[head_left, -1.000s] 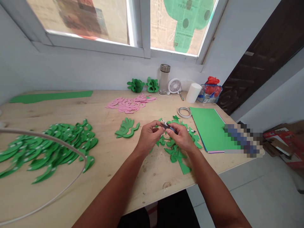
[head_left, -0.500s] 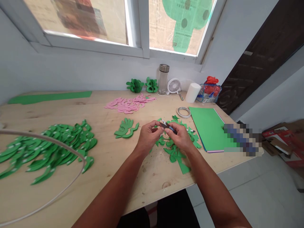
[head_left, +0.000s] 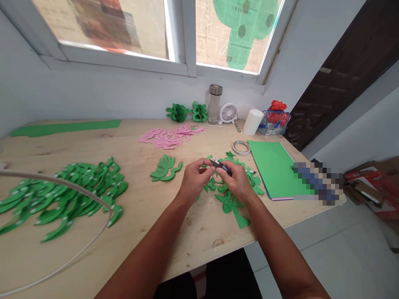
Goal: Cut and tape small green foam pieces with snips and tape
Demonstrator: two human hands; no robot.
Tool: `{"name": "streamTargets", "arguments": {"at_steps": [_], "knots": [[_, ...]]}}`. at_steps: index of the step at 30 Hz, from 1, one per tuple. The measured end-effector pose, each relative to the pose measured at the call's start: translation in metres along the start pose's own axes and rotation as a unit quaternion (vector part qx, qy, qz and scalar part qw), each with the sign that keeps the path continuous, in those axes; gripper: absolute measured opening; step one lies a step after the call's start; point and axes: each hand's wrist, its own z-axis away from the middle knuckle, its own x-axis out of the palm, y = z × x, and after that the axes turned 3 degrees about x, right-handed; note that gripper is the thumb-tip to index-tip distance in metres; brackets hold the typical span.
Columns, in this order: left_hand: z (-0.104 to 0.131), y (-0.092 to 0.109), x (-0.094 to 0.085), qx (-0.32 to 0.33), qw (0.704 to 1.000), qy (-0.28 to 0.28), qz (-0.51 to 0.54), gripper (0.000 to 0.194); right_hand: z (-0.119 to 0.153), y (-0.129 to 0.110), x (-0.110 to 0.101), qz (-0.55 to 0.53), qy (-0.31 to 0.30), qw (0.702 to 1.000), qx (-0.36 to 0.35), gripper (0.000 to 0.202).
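Note:
Both hands meet over the scattered green scraps [head_left: 238,215]. My right hand [head_left: 235,178] is closed on a small dark tool [head_left: 225,167], perhaps a knife or stapler; its exact kind is unclear. The fingers of my left hand [head_left: 196,176] are pinched together at the tool's left end, where a small black-and-white tip [head_left: 215,159] shows. Whether the left fingers grip the tool or something else is too small to tell. Left of my left hand lie green cut-out shapes [head_left: 163,167]. A white-and-black pen [head_left: 251,171] lies among the scraps beyond my right hand.
Green spotted strips [head_left: 71,187] are heaped at the left, below a pale curved cable [head_left: 84,191]. Pink cut-outs [head_left: 165,137], a bottle [head_left: 214,106], a fan [head_left: 228,112] and a white roll [head_left: 253,122] stand or lie behind. Right are a tape roll [head_left: 241,147] and green sheets [head_left: 274,166].

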Motion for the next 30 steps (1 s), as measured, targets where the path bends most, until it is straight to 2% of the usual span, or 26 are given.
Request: {"name": "streamTargets", "arguments": {"at_steps": [9, 17, 30], "knots": [[-0.0005, -0.0008, 0.0004, -0.006, 1.0, 0.016, 0.002, 0.019, -0.0014, 0.0031, 0.0012, 0.01, 0.014, 1.0, 0.0, 0.022], [-0.0004, 0.0004, 0.0012, -0.014, 0.999, 0.035, 0.01, 0.024, -0.0046, 0.0068, 0.0003, 0.021, 0.077, 0.997, 0.019, 0.023], [-0.0021, -0.0004, 0.0006, -0.009, 0.996, 0.074, 0.038, 0.028, -0.004, 0.0047, -0.0005, 0.016, 0.101, 0.994, 0.047, 0.025]]}}
